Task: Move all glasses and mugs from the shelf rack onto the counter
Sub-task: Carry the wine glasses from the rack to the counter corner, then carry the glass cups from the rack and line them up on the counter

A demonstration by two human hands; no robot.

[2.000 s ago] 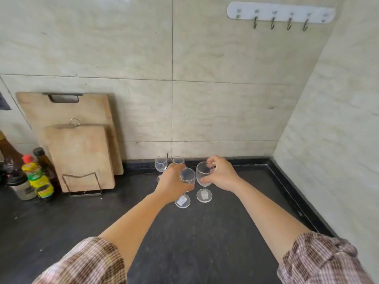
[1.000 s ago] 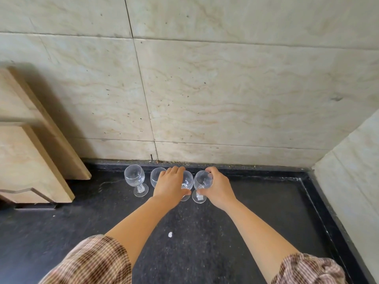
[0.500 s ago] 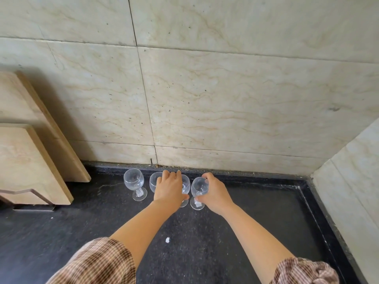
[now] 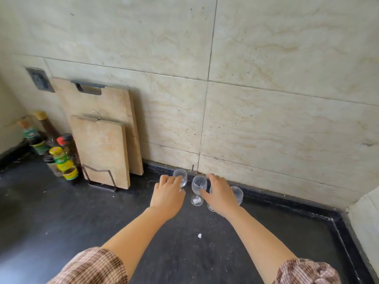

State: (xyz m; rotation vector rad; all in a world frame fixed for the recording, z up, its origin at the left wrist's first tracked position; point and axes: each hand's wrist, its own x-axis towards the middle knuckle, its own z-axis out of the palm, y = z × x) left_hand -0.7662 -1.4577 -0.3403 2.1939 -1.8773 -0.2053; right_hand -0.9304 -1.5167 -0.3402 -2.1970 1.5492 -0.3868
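1. Now both hands reach to a row of stemmed glasses standing on the dark counter [image 4: 61, 218] at the foot of the tiled wall [image 4: 266, 119].
2. Left hand [image 4: 168, 196] lies against the leftmost glass [image 4: 181, 179], fingers loosely spread; whether they grip it I cannot tell.
3. Right hand [image 4: 221, 194] covers a third glass [image 4: 211, 206], fingers spread; grip unclear.
4. Middle glass [image 4: 198, 188] stands free between the hands.
5. Fourth glass [image 4: 238, 193] shows at the right hand's 3 o'clock.
6. Cutting boards [image 4: 106, 144] and bottles [image 4: 61, 158] stand at 9 o'clock of the glasses.
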